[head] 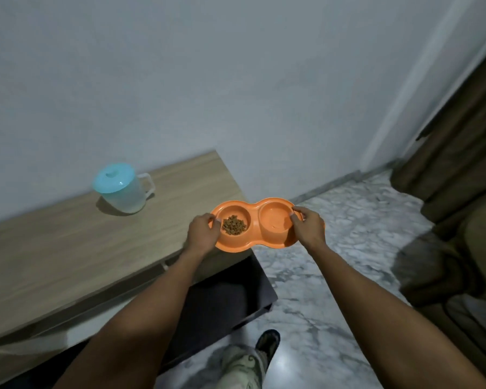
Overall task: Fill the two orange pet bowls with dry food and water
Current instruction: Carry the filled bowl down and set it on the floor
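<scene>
A lidded jug stands on the table at left. Arms stretched forward, your left hand curls over the kibble end of the bowls, held level at the table's corner, while your right hand grips the other end.

Left hand, right hand: fingers partly hidden under orange bowls; jug contents unclear; sofa cut off.

I see a plain pale wall behind a wooden cabinet top on the left. The floor is grey-white marble, and a brown curtain hangs at the right in dim light.
</scene>
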